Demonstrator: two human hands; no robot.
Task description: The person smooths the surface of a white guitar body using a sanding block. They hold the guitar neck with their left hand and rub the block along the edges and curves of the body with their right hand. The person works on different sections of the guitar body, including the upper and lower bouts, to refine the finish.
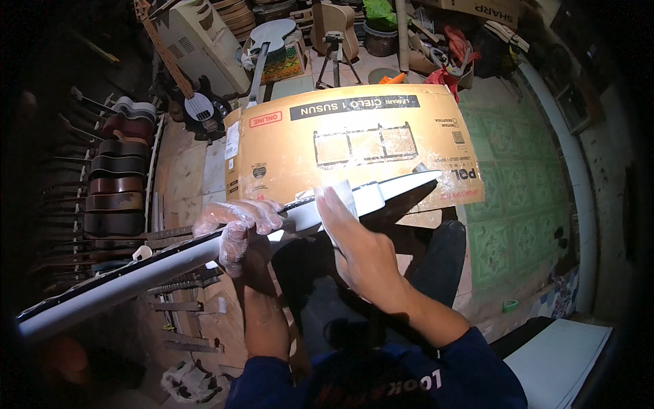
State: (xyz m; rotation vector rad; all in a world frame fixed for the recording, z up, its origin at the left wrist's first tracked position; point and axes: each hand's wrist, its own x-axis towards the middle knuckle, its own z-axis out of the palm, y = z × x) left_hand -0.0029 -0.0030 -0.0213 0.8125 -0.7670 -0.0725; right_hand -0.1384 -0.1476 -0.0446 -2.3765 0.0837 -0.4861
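Note:
A long white guitar neck [129, 278] with a dark, dotted edge slants across in front of me, from the lower left up to a pointed white end [409, 184] on the right. My left hand [240, 225], coated in white dust, is closed around its middle. Farther right, my right hand [351, 238] presses a pale folded sheet [344, 199], perhaps sandpaper, against the white surface. Its fingers lie close together over the sheet. The palm side of that hand is hidden.
A flat cardboard box [286, 146] lies just beyond the neck. Several guitars [117, 184] stand in a rack at the left, with a dark bass guitar [199, 109] near it. A tripod [334, 58] stands behind the box. Green tiles [511, 184] cover the floor at right.

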